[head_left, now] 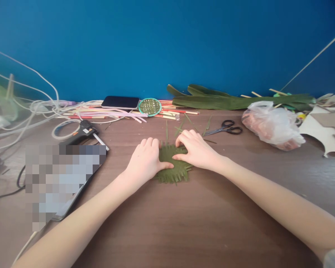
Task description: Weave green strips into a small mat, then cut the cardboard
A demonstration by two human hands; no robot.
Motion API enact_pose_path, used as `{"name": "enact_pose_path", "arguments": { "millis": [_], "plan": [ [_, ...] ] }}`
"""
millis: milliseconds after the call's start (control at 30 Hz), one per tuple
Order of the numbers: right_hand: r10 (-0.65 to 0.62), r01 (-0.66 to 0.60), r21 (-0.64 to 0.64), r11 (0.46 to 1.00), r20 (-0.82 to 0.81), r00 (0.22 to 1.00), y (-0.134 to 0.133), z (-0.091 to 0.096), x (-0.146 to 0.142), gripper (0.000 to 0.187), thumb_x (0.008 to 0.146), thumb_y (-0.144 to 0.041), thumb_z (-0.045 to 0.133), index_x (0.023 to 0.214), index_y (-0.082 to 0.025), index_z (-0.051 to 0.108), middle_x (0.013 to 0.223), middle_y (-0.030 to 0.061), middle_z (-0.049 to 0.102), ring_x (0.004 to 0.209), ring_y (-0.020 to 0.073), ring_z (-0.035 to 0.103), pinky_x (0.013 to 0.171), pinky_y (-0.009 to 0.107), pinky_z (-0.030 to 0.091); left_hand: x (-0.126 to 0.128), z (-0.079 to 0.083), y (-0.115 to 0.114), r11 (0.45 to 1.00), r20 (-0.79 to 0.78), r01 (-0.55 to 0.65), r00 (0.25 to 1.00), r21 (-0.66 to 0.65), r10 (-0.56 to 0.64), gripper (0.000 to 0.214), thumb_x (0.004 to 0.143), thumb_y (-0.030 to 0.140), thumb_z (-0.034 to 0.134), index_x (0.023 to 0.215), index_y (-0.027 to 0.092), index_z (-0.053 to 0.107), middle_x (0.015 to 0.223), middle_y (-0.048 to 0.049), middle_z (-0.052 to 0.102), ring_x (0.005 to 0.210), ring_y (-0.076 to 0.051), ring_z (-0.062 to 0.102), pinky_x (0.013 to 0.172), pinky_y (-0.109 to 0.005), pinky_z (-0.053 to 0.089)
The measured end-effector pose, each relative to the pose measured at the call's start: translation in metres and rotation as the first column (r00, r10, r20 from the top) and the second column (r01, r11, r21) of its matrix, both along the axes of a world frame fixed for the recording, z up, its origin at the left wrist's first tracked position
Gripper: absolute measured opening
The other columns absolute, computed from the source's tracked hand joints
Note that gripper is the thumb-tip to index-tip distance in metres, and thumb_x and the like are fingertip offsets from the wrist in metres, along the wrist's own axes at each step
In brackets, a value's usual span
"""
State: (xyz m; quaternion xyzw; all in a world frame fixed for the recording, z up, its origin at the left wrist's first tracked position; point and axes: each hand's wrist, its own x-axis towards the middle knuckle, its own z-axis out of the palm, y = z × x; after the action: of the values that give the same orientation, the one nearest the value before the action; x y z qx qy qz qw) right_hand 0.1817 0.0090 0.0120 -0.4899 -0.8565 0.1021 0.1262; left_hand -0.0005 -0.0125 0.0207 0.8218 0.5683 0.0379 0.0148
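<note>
A woven mat of green leaf strips, with short fringed ends, lies on the table between my hands. My left hand grips its left side, the thumb lying across the top and the fingers curled at the far edge. At the right side my right hand is closed on the mat, thumb and index finger pressing near its upper right corner. Loose narrow leaf strips stick out or lie just beyond the mat. Scissors with black handles rest past my right hand.
Long green leaves lie along the blue wall, near a round woven piece with a teal rim and a dark phone. A glue gun, tape roll and blurred-out device are left. A plastic bag sits right.
</note>
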Motion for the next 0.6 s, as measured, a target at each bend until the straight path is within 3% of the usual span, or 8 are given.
{"name": "enact_pose_path", "arguments": {
  "millis": [600],
  "plan": [
    [0.026,-0.027,-0.041,0.999,-0.036,0.999,0.0003,0.0003,-0.001,0.024,0.074,-0.037,0.065,0.082,-0.02,0.05,0.092,0.0058,0.054,0.09,0.0232,0.045,0.078,0.035,0.036,0.0014,0.0007,0.0003,1.0,0.019,-0.002,1.0,-0.031,0.003,0.056,0.063,0.056,0.069,0.092,0.013,0.049,0.094,-0.0099,0.055,0.091,-0.027,0.051,0.078,-0.035,0.04]
  ]
}}
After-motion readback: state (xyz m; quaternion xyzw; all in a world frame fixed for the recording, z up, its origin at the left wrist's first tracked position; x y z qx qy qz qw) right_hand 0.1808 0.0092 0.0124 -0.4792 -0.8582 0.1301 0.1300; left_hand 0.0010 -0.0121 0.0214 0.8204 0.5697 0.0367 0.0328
